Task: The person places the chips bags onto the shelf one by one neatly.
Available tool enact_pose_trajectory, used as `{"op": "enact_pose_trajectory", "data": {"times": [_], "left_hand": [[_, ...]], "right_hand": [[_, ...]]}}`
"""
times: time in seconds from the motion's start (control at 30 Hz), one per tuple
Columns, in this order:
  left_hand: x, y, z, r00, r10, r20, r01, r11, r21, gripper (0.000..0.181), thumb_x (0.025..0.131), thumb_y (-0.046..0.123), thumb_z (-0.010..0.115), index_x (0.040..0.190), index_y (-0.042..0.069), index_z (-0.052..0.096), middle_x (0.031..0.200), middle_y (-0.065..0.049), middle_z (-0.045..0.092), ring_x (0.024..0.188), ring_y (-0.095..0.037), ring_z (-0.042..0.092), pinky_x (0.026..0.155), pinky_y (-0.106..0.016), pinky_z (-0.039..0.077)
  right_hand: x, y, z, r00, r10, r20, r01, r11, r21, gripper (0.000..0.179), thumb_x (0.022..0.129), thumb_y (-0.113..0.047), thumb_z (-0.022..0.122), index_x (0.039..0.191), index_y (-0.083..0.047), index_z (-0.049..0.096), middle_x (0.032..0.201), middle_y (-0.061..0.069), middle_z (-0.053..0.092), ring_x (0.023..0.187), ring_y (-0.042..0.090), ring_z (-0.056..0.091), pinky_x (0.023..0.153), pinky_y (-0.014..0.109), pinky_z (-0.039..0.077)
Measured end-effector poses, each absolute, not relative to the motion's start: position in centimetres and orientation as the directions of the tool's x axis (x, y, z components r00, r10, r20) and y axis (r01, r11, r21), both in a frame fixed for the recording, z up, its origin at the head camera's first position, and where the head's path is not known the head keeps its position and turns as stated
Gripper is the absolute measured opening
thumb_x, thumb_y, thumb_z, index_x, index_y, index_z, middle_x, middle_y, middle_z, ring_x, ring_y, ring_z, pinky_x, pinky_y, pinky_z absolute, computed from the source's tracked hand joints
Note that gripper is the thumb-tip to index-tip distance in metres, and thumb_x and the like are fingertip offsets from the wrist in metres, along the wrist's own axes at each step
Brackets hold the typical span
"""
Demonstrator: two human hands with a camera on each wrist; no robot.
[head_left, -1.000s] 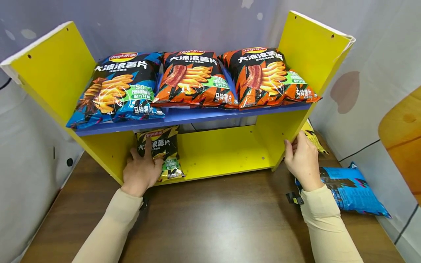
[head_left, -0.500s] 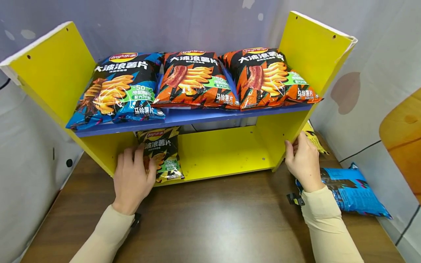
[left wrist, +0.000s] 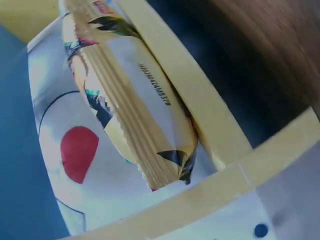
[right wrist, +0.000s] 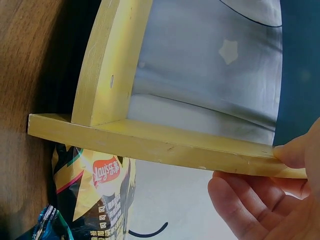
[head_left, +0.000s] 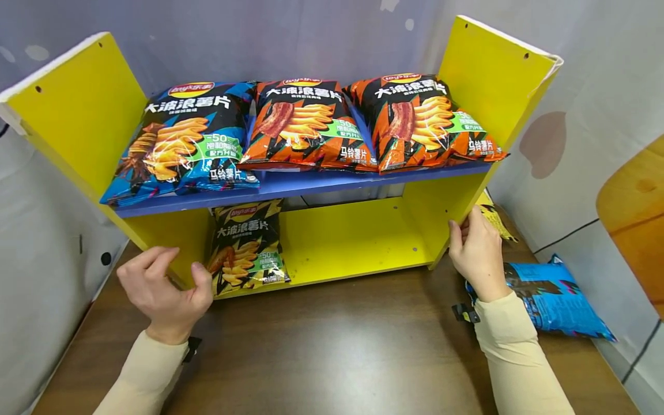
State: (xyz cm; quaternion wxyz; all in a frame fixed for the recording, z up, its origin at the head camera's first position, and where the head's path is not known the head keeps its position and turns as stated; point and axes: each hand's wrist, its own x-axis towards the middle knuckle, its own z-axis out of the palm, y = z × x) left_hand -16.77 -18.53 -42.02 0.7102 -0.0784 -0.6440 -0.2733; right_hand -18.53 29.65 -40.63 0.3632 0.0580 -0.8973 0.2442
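My left hand hovers in front of the shelf's lower left side, fingers loosely bent and thumb apart, holding nothing. Whether it touches the side panel I cannot tell; no fingers show in the left wrist view. Just right of it, a black-and-yellow chip bag leans upright on the lower board, its side seam visible in the left wrist view. My right hand grips the front edge of the yellow shelf's right side panel, thumb on the inner face, fingers on the outer.
A blue chip bag and two orange ones lie on the blue upper board. Outside the shelf at right are another blue chip bag and a yellow one. A wooden table lies below.
My left hand has let go of the black-and-yellow chip bag and drawn back to the left, uncovering its front. My right hand has stayed on the right panel.
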Motion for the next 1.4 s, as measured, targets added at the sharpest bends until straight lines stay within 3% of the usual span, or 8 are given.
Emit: {"op": "enact_pose_trajectory", "data": {"times": [0.1, 0.23, 0.4, 0.57, 1.03, 1.17, 1.27, 1.4], "left_hand": [[-16.8, -18.9, -41.1, 0.021, -0.484, 0.875, 0.597, 0.708, 0.377, 0.042, 0.069, 0.025, 0.059, 0.100, -0.003, 0.053, 0.102, -0.020, 0.054, 0.096, -0.036, 0.046, 0.092, -0.037, 0.033], [-16.9, -19.7, -40.2, -0.177, -0.606, 0.775, 0.748, 0.430, 0.506, 0.056, 0.067, 0.016, 0.058, 0.116, -0.008, 0.045, 0.118, -0.015, 0.048, 0.111, -0.026, 0.045, 0.097, -0.030, 0.039], [-17.8, -21.7, -41.9, -0.493, -0.458, 0.740, 0.746, 0.215, 0.630, 0.068, 0.074, -0.009, 0.052, 0.140, -0.006, 0.036, 0.133, -0.009, 0.048, 0.121, -0.026, 0.050, 0.105, -0.031, 0.043], [-19.2, -23.0, -44.5, -0.626, -0.353, 0.695, 0.706, 0.122, 0.698, 0.072, 0.077, -0.018, 0.048, 0.146, 0.001, 0.041, 0.126, -0.002, 0.054, 0.115, -0.021, 0.055, 0.098, -0.025, 0.046], [-19.2, -22.9, -46.0, -0.691, -0.417, 0.590, 0.681, -0.105, 0.724, 0.049, 0.077, -0.019, 0.044, 0.118, 0.003, 0.060, 0.103, -0.004, 0.065, 0.095, -0.015, 0.060, 0.084, -0.022, 0.049], [-19.3, -23.0, -45.9, -0.692, -0.406, 0.597, 0.692, -0.136, 0.709, 0.050, 0.074, -0.022, 0.042, 0.115, 0.001, 0.060, 0.100, -0.005, 0.064, 0.090, -0.016, 0.059, 0.080, -0.024, 0.049], [-19.3, -23.0, -45.8, -0.694, -0.397, 0.600, 0.692, -0.141, 0.708, 0.050, 0.073, -0.022, 0.042, 0.114, 0.000, 0.060, 0.099, -0.005, 0.064, 0.089, -0.016, 0.059, 0.079, -0.024, 0.049], [-19.4, -22.8, -45.9, -0.701, -0.375, 0.607, 0.688, -0.130, 0.714, 0.050, 0.075, -0.021, 0.042, 0.117, 0.001, 0.059, 0.100, -0.005, 0.063, 0.090, -0.016, 0.058, 0.080, -0.023, 0.048]], "right_hand": [[-18.6, 29.6, -40.6, -0.728, 0.074, 0.681, -0.282, 0.874, -0.396, 0.016, 0.100, -0.009, 0.063, 0.105, 0.004, 0.057, 0.081, 0.020, 0.063, 0.070, 0.037, 0.064, 0.064, 0.048, 0.049], [-18.5, 29.6, -40.6, -0.729, 0.077, 0.680, -0.278, 0.875, -0.397, 0.015, 0.100, -0.009, 0.063, 0.104, 0.004, 0.057, 0.080, 0.020, 0.063, 0.070, 0.036, 0.065, 0.064, 0.049, 0.050], [-18.4, 29.6, -40.3, -0.748, 0.073, 0.659, -0.268, 0.876, -0.401, 0.016, 0.100, -0.011, 0.063, 0.106, 0.003, 0.057, 0.081, 0.019, 0.065, 0.070, 0.036, 0.067, 0.065, 0.051, 0.051], [-17.2, 30.6, -39.4, -0.809, 0.034, 0.586, -0.258, 0.876, -0.408, 0.022, 0.100, -0.015, 0.065, 0.115, 0.001, 0.061, 0.093, 0.020, 0.070, 0.076, 0.037, 0.071, 0.070, 0.055, 0.054], [-10.5, 41.5, -41.6, -0.828, -0.335, 0.450, -0.390, 0.920, -0.032, 0.056, 0.070, -0.002, 0.064, 0.125, -0.009, 0.070, 0.120, 0.011, 0.064, 0.090, 0.027, 0.056, 0.072, 0.044, 0.040], [-8.8, 44.0, -43.6, -0.812, -0.438, 0.386, -0.466, 0.885, 0.024, 0.078, 0.054, -0.009, 0.066, 0.132, -0.007, 0.065, 0.133, 0.020, 0.057, 0.114, 0.040, 0.054, 0.102, 0.056, 0.040], [-7.9, 45.1, -45.0, -0.821, -0.467, 0.329, -0.482, 0.875, 0.041, 0.098, 0.049, -0.010, 0.067, 0.146, -0.006, 0.054, 0.143, 0.027, 0.049, 0.130, 0.049, 0.043, 0.128, 0.056, 0.012], [-7.4, 45.6, -46.3, -0.837, -0.458, 0.300, -0.458, 0.886, 0.073, 0.114, 0.046, -0.008, 0.070, 0.157, -0.010, 0.042, 0.149, 0.028, 0.043, 0.134, 0.049, 0.039, 0.131, 0.053, 0.001]]}}
